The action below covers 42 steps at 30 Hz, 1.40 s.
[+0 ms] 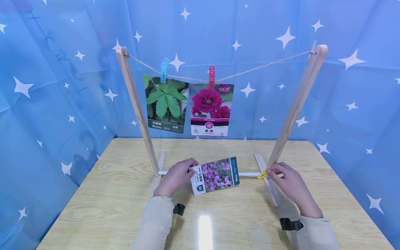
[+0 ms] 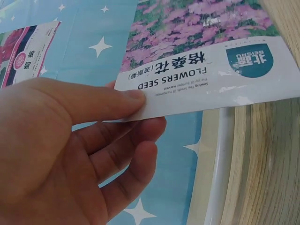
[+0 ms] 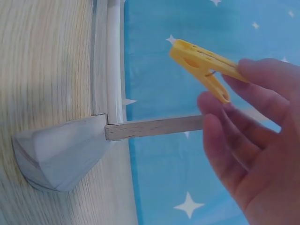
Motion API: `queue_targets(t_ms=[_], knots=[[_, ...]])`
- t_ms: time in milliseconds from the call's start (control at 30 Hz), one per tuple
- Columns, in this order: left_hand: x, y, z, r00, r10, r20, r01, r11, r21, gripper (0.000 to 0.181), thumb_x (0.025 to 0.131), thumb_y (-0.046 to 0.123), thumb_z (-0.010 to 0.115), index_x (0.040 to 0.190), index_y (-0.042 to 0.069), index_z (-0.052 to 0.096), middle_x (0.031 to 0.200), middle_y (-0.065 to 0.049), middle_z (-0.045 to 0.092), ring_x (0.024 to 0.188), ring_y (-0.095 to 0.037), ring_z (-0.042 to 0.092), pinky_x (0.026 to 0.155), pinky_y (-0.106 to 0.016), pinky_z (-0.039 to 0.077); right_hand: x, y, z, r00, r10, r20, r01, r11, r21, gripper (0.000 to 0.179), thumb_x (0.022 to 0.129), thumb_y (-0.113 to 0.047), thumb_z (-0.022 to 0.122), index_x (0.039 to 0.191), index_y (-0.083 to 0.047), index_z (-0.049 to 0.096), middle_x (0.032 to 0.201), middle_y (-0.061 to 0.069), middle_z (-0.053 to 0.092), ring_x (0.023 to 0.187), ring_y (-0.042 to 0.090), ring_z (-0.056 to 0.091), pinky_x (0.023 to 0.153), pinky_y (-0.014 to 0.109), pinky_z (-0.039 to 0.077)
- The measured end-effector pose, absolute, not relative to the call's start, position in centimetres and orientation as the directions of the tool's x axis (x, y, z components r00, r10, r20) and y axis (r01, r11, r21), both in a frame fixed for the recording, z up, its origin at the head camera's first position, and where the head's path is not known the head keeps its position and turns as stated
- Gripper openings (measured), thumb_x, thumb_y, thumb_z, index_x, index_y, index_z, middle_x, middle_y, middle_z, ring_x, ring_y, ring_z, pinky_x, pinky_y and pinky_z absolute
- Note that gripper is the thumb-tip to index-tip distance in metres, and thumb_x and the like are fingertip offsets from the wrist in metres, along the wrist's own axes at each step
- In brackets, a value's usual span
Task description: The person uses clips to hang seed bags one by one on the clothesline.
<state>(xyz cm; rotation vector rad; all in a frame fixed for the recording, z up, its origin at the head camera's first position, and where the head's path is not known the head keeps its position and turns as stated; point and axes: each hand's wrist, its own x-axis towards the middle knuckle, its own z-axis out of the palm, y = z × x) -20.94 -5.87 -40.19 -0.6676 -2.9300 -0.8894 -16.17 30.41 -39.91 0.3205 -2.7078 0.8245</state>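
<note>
My left hand (image 1: 177, 176) pinches one end of a seed packet (image 1: 218, 175) with purple-pink flowers on it, thumb on the front face. In the left wrist view the same packet (image 2: 187, 65) reads "FLOWERS SEED". Between thumb and fingers of my right hand (image 1: 289, 182) is a yellow clothespin (image 3: 201, 68), held by its handle ends near the right post. On the string (image 1: 256, 69) hang a green-leaf packet (image 1: 167, 106) under a blue clothespin (image 1: 164, 70) and a magenta hollyhock packet (image 1: 210, 109) under a red clothespin (image 1: 211, 76).
A wooden left post (image 1: 137, 107) and right post (image 1: 297, 107) carry the string. Wooden feet (image 1: 272, 189) and a white crossbar (image 1: 248, 174) join them on the wood-grain table (image 1: 103, 208). Behind is a blue star-patterned curtain (image 1: 203, 31).
</note>
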Motion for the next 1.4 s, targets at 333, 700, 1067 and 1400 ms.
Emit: queue_targets(t_ms=[333,700,1067,1400], knots=[[-21.1,-5.6,-40.2,-0.917,0.366,0.162,0.392,0.742,0.544,0.019,0.089,0.016,0.054,0.108,0.020,0.056,0.094,0.008,0.059,0.075,-0.006,0.053,0.066,-0.024,0.044,-16.3,30.4,-39.5,-0.914,-0.060,0.401,-0.276,0.816,-0.507,0.022,0.091,-0.031,0.052,0.093,-0.013,0.065,0.107,0.003,0.058,0.088,0.017,0.055,0.066,0.027,0.049],[-20.9,-5.9,-40.2,-0.919,0.341,0.199,0.391,0.717,0.577,0.020,0.089,0.014,0.055,0.108,0.019,0.054,0.098,0.006,0.059,0.082,-0.006,0.055,0.069,-0.024,0.045,-15.8,30.4,-39.6,-0.889,-0.016,0.458,-0.280,0.811,-0.514,0.020,0.089,-0.031,0.055,0.090,-0.016,0.067,0.105,0.000,0.059,0.090,0.012,0.052,0.063,0.014,0.044],[-20.9,-5.7,-39.6,-0.914,0.349,0.205,0.397,0.673,0.624,0.019,0.089,0.014,0.055,0.108,0.018,0.053,0.097,0.006,0.059,0.083,-0.007,0.056,0.068,-0.024,0.046,-15.7,30.4,-39.4,-0.907,-0.032,0.420,-0.272,0.806,-0.525,0.026,0.090,-0.033,0.052,0.095,-0.013,0.067,0.109,0.007,0.060,0.093,0.025,0.057,0.064,0.022,0.048],[-20.5,-4.6,-38.9,-0.909,0.323,0.264,0.416,0.651,0.635,0.017,0.090,0.018,0.053,0.107,0.021,0.053,0.097,0.007,0.058,0.078,-0.005,0.054,0.064,-0.024,0.045,-15.6,30.3,-39.0,-0.917,0.015,0.399,-0.226,0.804,-0.550,0.026,0.089,-0.036,0.052,0.095,-0.015,0.067,0.111,0.006,0.059,0.093,0.022,0.056,0.064,0.021,0.047]])
